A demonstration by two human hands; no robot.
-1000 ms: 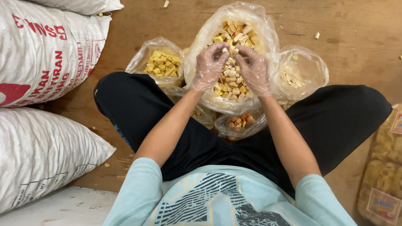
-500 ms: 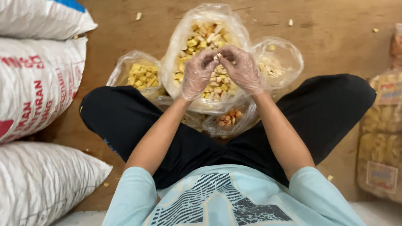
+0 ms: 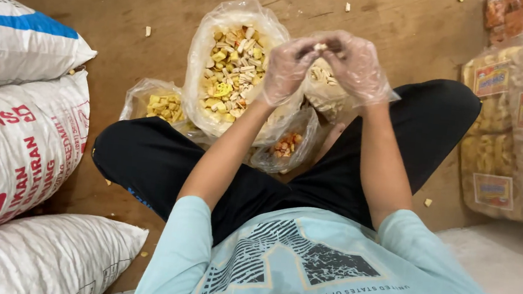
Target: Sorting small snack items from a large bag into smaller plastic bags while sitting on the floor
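Observation:
I sit cross-legged on a wooden floor. My left hand (image 3: 287,68) and my right hand (image 3: 355,65) wear thin clear plastic gloves and meet above my lap, pinching a small pale snack piece (image 3: 320,46) between their fingertips. Just left of and below my hands stands a large clear bag of mixed yellow and white snack pieces (image 3: 230,74). A bag of yellow pieces (image 3: 163,104) lies to its left, a small bag of orange pieces (image 3: 286,144) sits between my knees, and a bag of pale pieces (image 3: 326,86) lies under my hands.
Three big white woven sacks (image 3: 10,135) are stacked on the left. Packaged snack bags with labels (image 3: 519,121) pile up on the right. Crumbs (image 3: 428,202) lie scattered on the wooden floor (image 3: 159,9).
The view has shifted, so the bags sit further left. My hands have lifted off the large bag and moved right, still together on a small piece.

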